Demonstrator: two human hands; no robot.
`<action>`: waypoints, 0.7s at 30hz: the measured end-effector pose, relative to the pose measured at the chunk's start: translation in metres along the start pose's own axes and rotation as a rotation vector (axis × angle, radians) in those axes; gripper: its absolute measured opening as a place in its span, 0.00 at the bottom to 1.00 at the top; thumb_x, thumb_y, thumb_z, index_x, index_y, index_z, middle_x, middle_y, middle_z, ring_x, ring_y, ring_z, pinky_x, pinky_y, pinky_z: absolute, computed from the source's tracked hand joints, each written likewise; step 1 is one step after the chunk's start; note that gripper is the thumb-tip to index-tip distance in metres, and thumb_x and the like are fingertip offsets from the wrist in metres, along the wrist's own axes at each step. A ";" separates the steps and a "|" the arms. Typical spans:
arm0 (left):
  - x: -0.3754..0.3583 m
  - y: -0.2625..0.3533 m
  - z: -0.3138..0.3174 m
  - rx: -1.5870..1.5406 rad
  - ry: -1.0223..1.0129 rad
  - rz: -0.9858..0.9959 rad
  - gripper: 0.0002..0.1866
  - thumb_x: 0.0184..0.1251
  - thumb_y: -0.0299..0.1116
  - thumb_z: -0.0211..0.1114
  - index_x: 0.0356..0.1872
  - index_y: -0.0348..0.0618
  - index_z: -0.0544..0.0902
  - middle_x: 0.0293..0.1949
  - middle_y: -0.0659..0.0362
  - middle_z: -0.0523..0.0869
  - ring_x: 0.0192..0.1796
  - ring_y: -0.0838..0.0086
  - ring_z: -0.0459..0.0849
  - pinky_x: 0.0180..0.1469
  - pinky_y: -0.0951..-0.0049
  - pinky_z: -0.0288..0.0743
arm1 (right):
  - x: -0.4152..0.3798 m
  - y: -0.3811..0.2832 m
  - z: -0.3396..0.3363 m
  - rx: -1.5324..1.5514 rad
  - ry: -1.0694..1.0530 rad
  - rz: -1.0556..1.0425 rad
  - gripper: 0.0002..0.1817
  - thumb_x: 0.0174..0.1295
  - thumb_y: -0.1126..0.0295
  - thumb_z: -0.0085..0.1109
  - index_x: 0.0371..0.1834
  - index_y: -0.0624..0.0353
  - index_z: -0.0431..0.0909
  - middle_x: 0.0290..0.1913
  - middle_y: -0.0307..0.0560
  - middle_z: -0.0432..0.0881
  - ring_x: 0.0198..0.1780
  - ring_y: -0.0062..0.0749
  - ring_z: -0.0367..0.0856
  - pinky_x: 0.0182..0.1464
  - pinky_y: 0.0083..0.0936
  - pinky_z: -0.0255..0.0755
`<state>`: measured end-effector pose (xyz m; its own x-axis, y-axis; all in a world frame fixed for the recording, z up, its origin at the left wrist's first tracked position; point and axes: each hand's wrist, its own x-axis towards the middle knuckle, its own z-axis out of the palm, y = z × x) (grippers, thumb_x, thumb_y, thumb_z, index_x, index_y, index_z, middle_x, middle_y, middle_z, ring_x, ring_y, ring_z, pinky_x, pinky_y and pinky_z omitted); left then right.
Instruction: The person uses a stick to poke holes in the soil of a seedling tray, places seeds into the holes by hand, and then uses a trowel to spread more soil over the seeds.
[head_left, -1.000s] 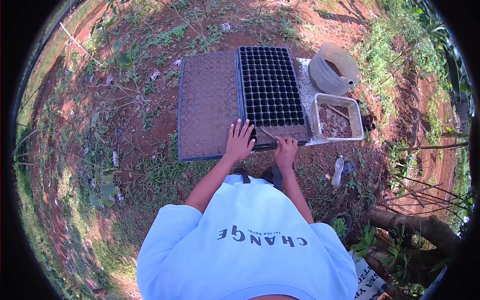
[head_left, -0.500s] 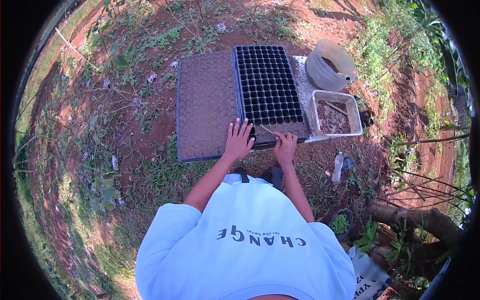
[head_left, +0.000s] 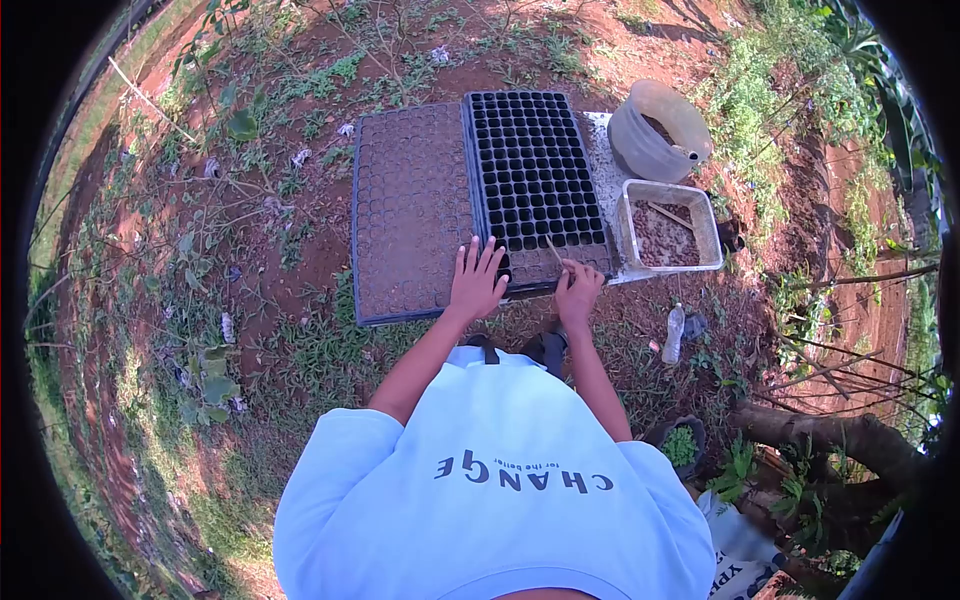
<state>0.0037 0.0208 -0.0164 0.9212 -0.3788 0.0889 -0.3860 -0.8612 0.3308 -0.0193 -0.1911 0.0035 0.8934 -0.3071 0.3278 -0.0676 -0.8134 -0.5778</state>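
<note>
My left hand (head_left: 478,282) lies with spread fingers on the near left corner of a black seedling tray (head_left: 530,170), beside the soil-filled tray (head_left: 410,220). Most cells of the black tray are dark and hollow; the nearest rows hold brown soil. In my right hand (head_left: 578,293), at the tray's near edge, a thin wooden stick (head_left: 553,248) is pinched between the fingers. Its tip points away from me, over the line where soil-filled cells meet hollow ones.
Right of the trays, on a speckled white board (head_left: 603,150), stand a cut translucent bucket (head_left: 650,140) and a rectangular tub (head_left: 668,235) with brown material and a stick (head_left: 672,214). A plastic bottle (head_left: 673,333) and a potted plant (head_left: 681,446) are nearer me, by a thick branch (head_left: 820,435).
The stick has swung from slanting left to pointing more straight away from me, its tip shifting right. My right hand has turned and moved slightly right; my left hand keeps its place.
</note>
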 end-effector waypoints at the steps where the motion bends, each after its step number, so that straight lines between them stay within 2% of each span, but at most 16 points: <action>1: 0.001 0.000 -0.001 0.001 0.008 0.006 0.32 0.73 0.49 0.48 0.74 0.49 0.59 0.78 0.53 0.51 0.79 0.51 0.43 0.77 0.46 0.33 | 0.000 -0.001 -0.001 0.002 0.002 0.005 0.10 0.58 0.74 0.59 0.43 0.52 0.82 0.41 0.46 0.77 0.51 0.46 0.69 0.58 0.42 0.64; 13: 0.003 0.004 -0.008 -0.011 -0.039 0.006 0.33 0.71 0.48 0.50 0.75 0.49 0.59 0.77 0.53 0.53 0.79 0.51 0.44 0.77 0.45 0.34 | 0.034 0.014 0.007 -0.017 0.130 0.089 0.08 0.54 0.74 0.63 0.37 0.53 0.81 0.37 0.42 0.79 0.49 0.42 0.70 0.56 0.38 0.65; 15: 0.005 0.008 -0.013 -0.007 -0.046 -0.027 0.33 0.71 0.47 0.51 0.74 0.49 0.60 0.77 0.53 0.54 0.79 0.51 0.44 0.77 0.45 0.35 | 0.034 0.013 0.003 0.014 0.075 0.134 0.08 0.55 0.71 0.63 0.38 0.51 0.81 0.40 0.42 0.78 0.52 0.44 0.69 0.59 0.41 0.64; 16: 0.006 0.010 -0.015 -0.028 -0.025 -0.033 0.32 0.70 0.43 0.53 0.73 0.47 0.61 0.75 0.53 0.58 0.79 0.50 0.45 0.77 0.44 0.36 | 0.032 0.013 0.000 0.011 0.087 0.151 0.08 0.55 0.71 0.63 0.38 0.51 0.81 0.40 0.42 0.78 0.52 0.44 0.69 0.59 0.41 0.64; 17: 0.008 0.012 -0.015 -0.026 -0.032 -0.015 0.32 0.70 0.43 0.53 0.73 0.47 0.61 0.75 0.53 0.58 0.79 0.50 0.45 0.77 0.44 0.36 | 0.031 0.014 -0.002 0.015 0.091 0.130 0.08 0.55 0.70 0.64 0.38 0.51 0.81 0.41 0.42 0.78 0.53 0.45 0.69 0.59 0.41 0.64; 20: 0.015 0.018 -0.016 -0.113 0.091 -0.043 0.29 0.66 0.35 0.56 0.69 0.40 0.66 0.70 0.50 0.67 0.77 0.47 0.51 0.76 0.43 0.40 | 0.027 0.016 -0.008 0.023 0.113 0.119 0.08 0.55 0.70 0.64 0.39 0.51 0.81 0.42 0.43 0.78 0.54 0.45 0.69 0.60 0.41 0.64; 21: 0.019 0.023 -0.016 -0.122 0.088 -0.029 0.29 0.66 0.35 0.56 0.69 0.40 0.66 0.70 0.50 0.67 0.77 0.47 0.51 0.76 0.43 0.40 | 0.028 0.019 -0.012 0.027 0.123 0.114 0.08 0.55 0.70 0.64 0.39 0.52 0.81 0.43 0.44 0.78 0.54 0.46 0.68 0.60 0.42 0.64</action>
<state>0.0137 -0.0008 0.0073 0.9346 -0.3186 0.1583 -0.3556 -0.8214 0.4459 -0.0014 -0.2214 0.0106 0.8195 -0.4558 0.3474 -0.1516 -0.7570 -0.6355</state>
